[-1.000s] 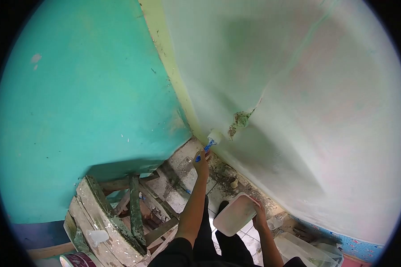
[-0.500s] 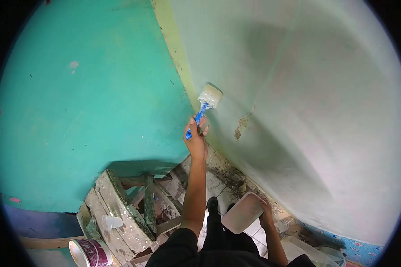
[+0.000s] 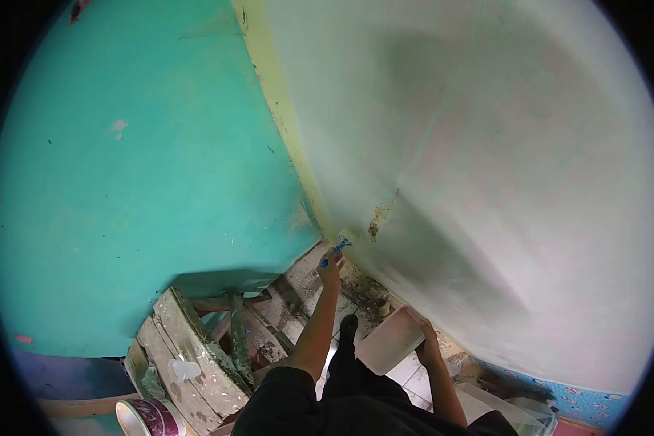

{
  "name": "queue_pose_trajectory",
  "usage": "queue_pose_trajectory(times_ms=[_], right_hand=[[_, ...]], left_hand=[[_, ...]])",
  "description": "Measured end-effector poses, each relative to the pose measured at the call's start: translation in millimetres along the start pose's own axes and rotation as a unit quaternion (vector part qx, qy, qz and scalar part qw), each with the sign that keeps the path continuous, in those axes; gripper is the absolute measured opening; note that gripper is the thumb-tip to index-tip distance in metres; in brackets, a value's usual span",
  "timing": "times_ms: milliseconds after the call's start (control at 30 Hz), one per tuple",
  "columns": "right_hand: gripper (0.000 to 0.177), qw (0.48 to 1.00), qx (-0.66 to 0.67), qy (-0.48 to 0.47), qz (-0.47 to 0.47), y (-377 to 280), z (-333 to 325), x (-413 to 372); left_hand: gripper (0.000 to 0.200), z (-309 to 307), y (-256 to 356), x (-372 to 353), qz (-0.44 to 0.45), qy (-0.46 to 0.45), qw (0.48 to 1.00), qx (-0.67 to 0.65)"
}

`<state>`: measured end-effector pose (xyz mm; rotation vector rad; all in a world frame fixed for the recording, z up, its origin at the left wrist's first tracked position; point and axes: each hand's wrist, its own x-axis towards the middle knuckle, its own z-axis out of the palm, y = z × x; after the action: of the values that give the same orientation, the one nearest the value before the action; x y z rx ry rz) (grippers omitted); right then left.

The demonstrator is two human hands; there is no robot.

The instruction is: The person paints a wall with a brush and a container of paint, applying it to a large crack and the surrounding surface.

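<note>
My left hand [image 3: 330, 270] is closed around the blue handle of a paintbrush [image 3: 349, 235]. The white-smeared brush head is at the pale wall [image 3: 479, 167], low down near the corner where it meets the turquoise wall [image 3: 160, 160]; whether the bristles touch is too small to tell. In my right hand [image 3: 430, 349] is a shallow whitish plastic container [image 3: 389, 341], gripped by its right edge and held over the floor in front of my legs. A patch of peeling paint [image 3: 378, 221] lies just right of the brush.
A paint-spattered wooden stool [image 3: 196, 370] lies tipped at lower left, with a clear plastic cup [image 3: 185, 370] on it. Beside it stands a paint bucket [image 3: 149, 418]. Clear plastic containers [image 3: 498, 414] are at lower right. Dirt and debris cover the tiled floor [image 3: 356, 287] along the wall.
My left hand has moved down with the paintbrush, along the corner toward the floor. The container in my right hand has shifted slightly left and tilted a little.
</note>
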<state>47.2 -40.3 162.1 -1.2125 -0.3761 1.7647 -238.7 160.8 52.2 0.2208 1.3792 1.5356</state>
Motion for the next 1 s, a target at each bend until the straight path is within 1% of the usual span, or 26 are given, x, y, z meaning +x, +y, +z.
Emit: queue_pose_trajectory(times_ms=[33, 133, 200, 300, 367, 400, 500, 533, 600, 700, 733, 800, 867, 933, 1000], right_hand=[[0.05, 1.0, -0.006, -0.007, -0.012, -2, 0, 3], [0.052, 0.999, -0.019, -0.013, -0.039, -6, 6, 4], [0.054, 0.998, -0.022, -0.008, -0.053, -14, 18, 3], [0.055, 0.999, -0.02, -0.007, -0.047, -22, 36, -1], [0.056, 0.999, -0.018, -0.011, -0.045, -26, 48, -3], [0.056, 0.999, -0.016, -0.015, -0.044, -27, 55, -4], [0.055, 0.998, -0.017, -0.018, -0.049, -34, 74, -5], [0.055, 0.998, -0.016, -0.018, -0.05, -34, 79, -5], [0.055, 0.997, -0.011, -0.021, -0.074, -32, 86, -2], [0.054, 0.996, 0.014, -0.008, -0.085, -24, 93, 3], [0.054, 0.996, 0.026, 0.0, -0.085, -23, 96, 2], [0.054, 0.994, 0.033, -0.023, -0.1, -26, 103, 1], [0.055, 0.994, 0.038, -0.036, -0.094, -22, 107, 3], [0.056, 0.996, 0.037, -0.036, -0.077, -17, 98, 12], [0.057, 0.997, -0.008, -0.021, -0.076, -40, 120, -3]], left_hand=[[0.03, 4, 6, 3, 0.018, -0.01, 1.0, -0.011], [0.026, 35, 53, 1, 0.062, -0.035, 0.997, -0.027], [0.026, 51, 99, -5, 0.089, -0.044, 0.995, -0.018], [0.027, 68, 185, -46, 0.147, -0.086, 0.985, -0.039], [0.03, 75, 228, -69, 0.155, -0.111, 0.976, -0.104], [0.032, 74, 239, -73, 0.157, -0.122, 0.97, -0.137], [0.037, 65, 231, -55, 0.14, -0.132, 0.975, -0.112], [0.038, 61, 216, -43, 0.115, -0.134, 0.978, -0.107], [0.039, 46, 168, -12, 0.065, -0.136, 0.984, -0.093], [0.036, 19, 113, 18, 0.019, -0.111, 0.99, -0.085], [0.035, 17, 107, 24, 0.015, -0.098, 0.993, -0.066], [0.033, 6, 95, 33, 0.004, -0.065, 0.998, -0.026], [0.028, 10, 87, 47, 0.016, -0.04, 0.999, 0.0], [0.029, 32, 122, 22, 0.071, -0.052, 0.996, 0.027], [0.031, 52, 158, 4, 0.118, -0.067, 0.99, 0.032]])
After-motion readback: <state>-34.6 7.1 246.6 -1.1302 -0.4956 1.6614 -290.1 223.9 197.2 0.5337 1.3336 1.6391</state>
